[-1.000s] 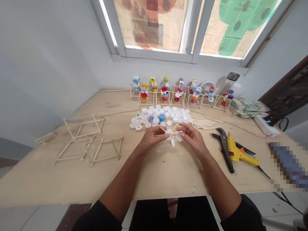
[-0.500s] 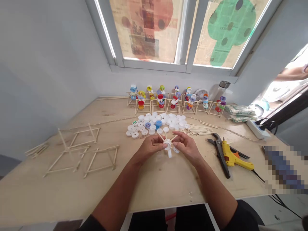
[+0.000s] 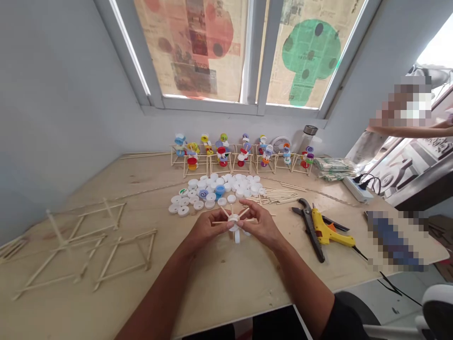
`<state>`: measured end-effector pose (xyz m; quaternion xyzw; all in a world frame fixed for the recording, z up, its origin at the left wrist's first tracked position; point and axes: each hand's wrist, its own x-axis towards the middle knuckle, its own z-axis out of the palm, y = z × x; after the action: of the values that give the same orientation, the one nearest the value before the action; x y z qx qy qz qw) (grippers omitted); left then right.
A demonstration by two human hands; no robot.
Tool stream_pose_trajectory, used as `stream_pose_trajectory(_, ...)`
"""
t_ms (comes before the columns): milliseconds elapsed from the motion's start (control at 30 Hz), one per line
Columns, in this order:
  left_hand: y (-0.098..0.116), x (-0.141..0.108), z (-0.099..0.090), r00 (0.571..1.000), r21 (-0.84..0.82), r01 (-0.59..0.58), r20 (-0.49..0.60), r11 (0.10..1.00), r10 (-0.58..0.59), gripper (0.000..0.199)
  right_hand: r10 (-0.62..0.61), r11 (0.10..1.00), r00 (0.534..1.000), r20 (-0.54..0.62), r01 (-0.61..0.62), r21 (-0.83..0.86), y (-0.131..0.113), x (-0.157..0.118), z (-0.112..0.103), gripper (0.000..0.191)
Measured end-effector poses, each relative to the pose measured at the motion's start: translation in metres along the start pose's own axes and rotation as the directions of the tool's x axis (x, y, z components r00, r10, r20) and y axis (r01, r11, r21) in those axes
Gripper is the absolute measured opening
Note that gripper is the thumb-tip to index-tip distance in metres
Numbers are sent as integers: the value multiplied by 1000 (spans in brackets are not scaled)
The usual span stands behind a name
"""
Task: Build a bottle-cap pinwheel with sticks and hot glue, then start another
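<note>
Between my two hands is a small white hub (image 3: 233,218) with thin wooden sticks fanning out from it, held just over the table. A white bottle cap hangs on its near side, and another is partly covered by my right fingers. My left hand (image 3: 207,230) is closed, its thumb and fingers pinching the hub's left side. On the other side my right hand (image 3: 262,225) is also closed, thumb against the hub and fingers around the sticks at the right. Just beyond lies a pile of loose white bottle caps (image 3: 244,185), with a few blue ones among them.
Stick frames (image 3: 123,257) stand at left. Behind the caps are several frames with coloured-cap wheels (image 3: 221,156). Loose sticks (image 3: 283,195), black-handled cutters (image 3: 314,233), a yellow glue gun (image 3: 331,231) and a power strip (image 3: 358,189) lie at right. Another person's arm (image 3: 406,132) shows beyond.
The view has swung to the right, so the table's things appear further left. More of the other person shows at right. Both hands keep hold of the hub, with little change in grip.
</note>
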<state>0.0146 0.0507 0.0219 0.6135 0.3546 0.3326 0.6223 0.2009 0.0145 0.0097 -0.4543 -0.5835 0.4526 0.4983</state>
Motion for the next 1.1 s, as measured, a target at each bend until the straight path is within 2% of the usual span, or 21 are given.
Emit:
stream_pose_trajectory(333,3,1,2,1000,11,-3,-16,1000,3,30,-28,998,999,-25,27,-53,4,0,2,58)
stream_pose_trajectory(600,3,-1,5,1000,-60,17,10,998,-16,35,-72,995,990,-119,63,-72,-3,-1,1,53)
stream_pose_trajectory(1100,3,-1,7,999,-76,-10,-32,997,7,37,-90,988,991,-96,77,-134,-5,-2,3,52)
